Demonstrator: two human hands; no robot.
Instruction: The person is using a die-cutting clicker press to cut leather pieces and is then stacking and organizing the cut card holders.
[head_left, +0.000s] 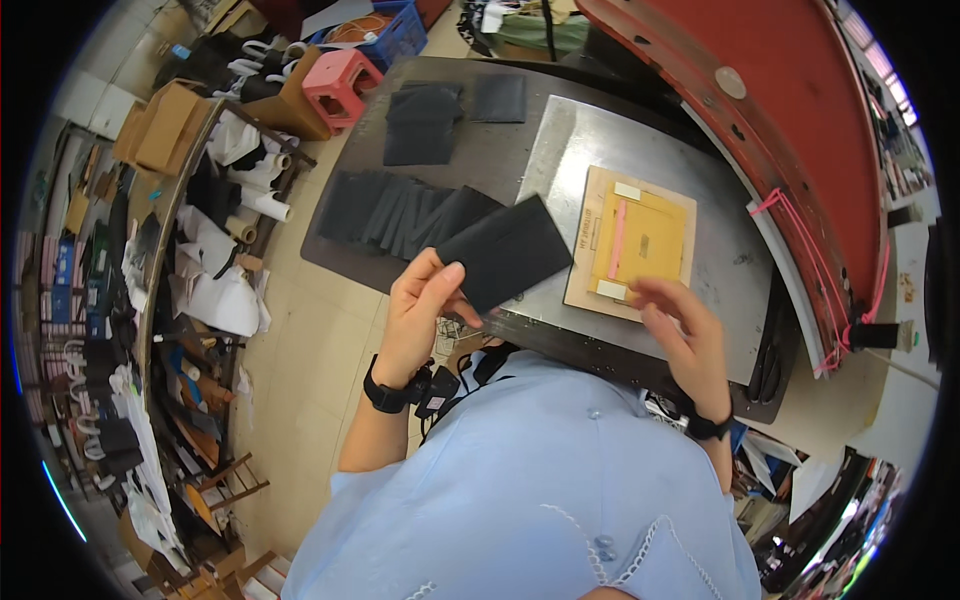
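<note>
My left hand point(424, 296) is closed on a black rectangular sheet point(508, 252), pinching its left corner between thumb and fingers. The sheet is held tilted above the table's near edge; whether it is leather or board I cannot tell. My right hand point(682, 325) is empty, its fingers apart and slightly bent, by the lower edge of a wooden die board point(577, 272). On that board lies a yellow plate point(655, 235) with a pink strip point(618, 240) and a white pad point(627, 191) at the top. A second white pad point(612, 290) sits near my right fingertips.
A fanned row of black sheets point(385, 215) and two further piles, one a dark stack point(423, 125), lie on the dark table point(345, 150). The board rests on a metal plate point(555, 150). A red machine part point(740, 80) overhangs on the right, with pink cord point(800, 235). A pink stool point(338, 85) stands beyond.
</note>
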